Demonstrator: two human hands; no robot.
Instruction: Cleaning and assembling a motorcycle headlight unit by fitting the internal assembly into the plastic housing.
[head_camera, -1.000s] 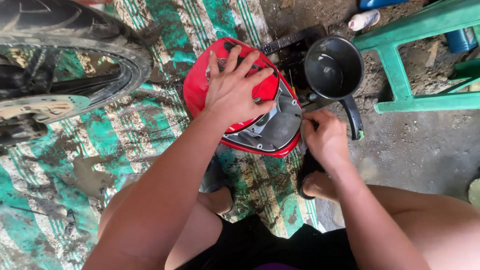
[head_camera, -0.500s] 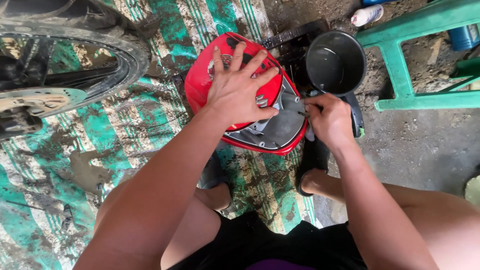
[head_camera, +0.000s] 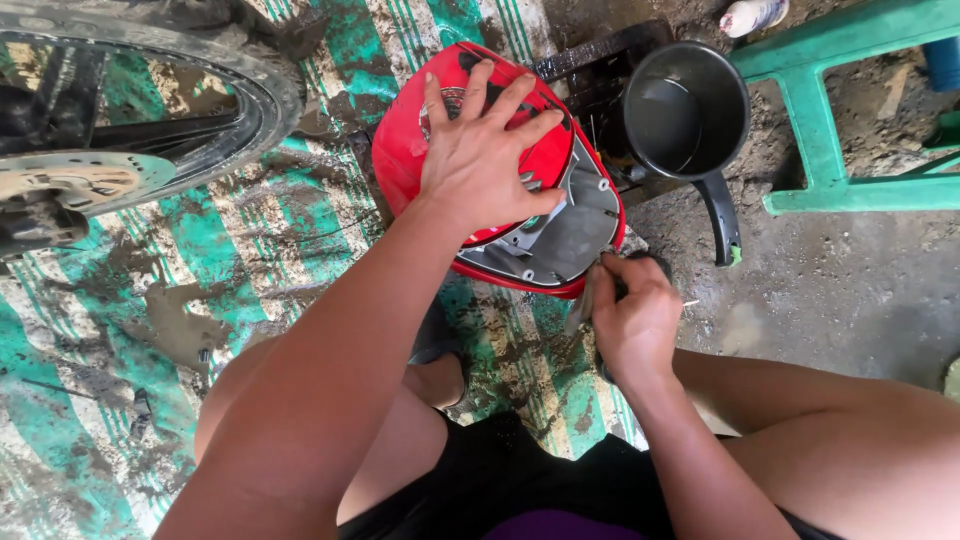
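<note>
A red plastic motorcycle body panel (head_camera: 405, 150) with a grey inner part (head_camera: 560, 235) lies on the mat in front of me. My left hand (head_camera: 480, 150) presses flat on its red top, fingers spread. My right hand (head_camera: 630, 315) is closed around a slim tool (head_camera: 583, 300) at the panel's lower right edge; the tool's tip is hidden by my fingers.
A black pan (head_camera: 685, 110) with a long handle stands right of the panel. A motorcycle wheel (head_camera: 130, 110) with brake disc is at the top left. A green plastic stool (head_camera: 840, 110) stands at the top right. A dirty green striped mat (head_camera: 200, 300) covers the floor.
My right hand has drawn back from the panel's grey inner part toward its lower right edge. My left hand stays pressed on the red top.
</note>
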